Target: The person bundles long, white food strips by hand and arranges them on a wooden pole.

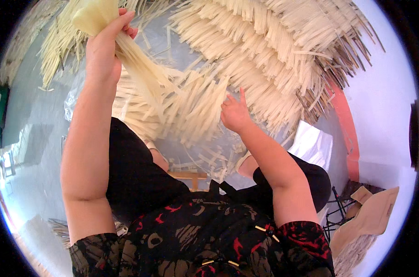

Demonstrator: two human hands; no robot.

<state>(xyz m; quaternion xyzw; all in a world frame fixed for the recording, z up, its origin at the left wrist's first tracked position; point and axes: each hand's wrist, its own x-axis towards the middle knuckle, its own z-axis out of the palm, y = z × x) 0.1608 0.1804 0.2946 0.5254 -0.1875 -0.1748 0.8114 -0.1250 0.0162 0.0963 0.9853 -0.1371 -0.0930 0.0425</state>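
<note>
My left hand [105, 52], raised at the upper left, grips a bundle of long, flat, pale-yellow strips [140, 65] that look like dried noodles. The bundle folds over above the fist, and its loose ends fan down towards the floor. My right hand [236, 114] is at the right edge of a loose pile of the same strips [195, 107], between my feet and the stacked rows. Its index finger points outward and the others are partly curled, with nothing visible in them. Whether its fingertips touch the strips, I cannot tell.
Overlapping rows of strips [257, 52] cover the floor ahead, with dark thin sticks [351, 55] along their right end. Broken pieces [216, 159] lie between my feet. Near my right knee is a white plastic sheet [311, 143]; cardboard [365, 214] stands by the white wall [382, 114].
</note>
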